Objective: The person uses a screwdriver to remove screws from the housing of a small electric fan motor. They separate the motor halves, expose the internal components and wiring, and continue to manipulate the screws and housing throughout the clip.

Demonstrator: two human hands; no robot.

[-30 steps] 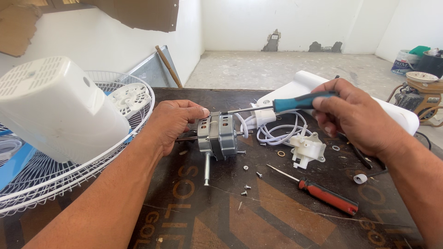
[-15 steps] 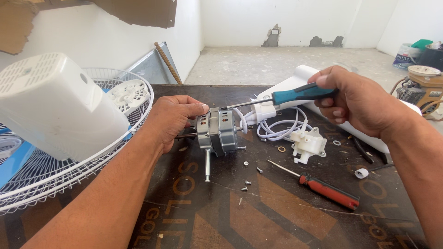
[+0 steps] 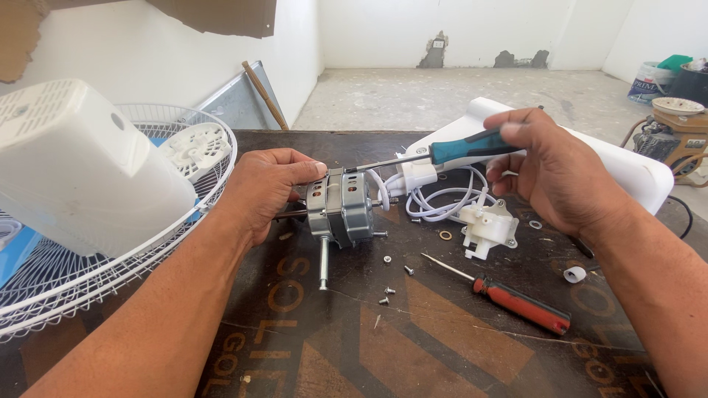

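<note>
Head view: your left hand [image 3: 265, 188] grips the motor [image 3: 341, 208] on the tabletop [image 3: 442, 346]; your right hand [image 3: 553, 173] clenches the teal screwdriver [image 3: 457, 151], tip at the motor.

Printed lettering and containers only; no screens.

The dark work board [image 3: 442, 346] across the lower half of the frame carries large orange-brown stencilled letters along its lower left and centre. At the upper right edge stands a white bucket [image 3: 649, 81] with dark print on its side, a green object on top. Brown cardboard [image 3: 221, 15] hangs at top centre-left, unprinted.
</note>
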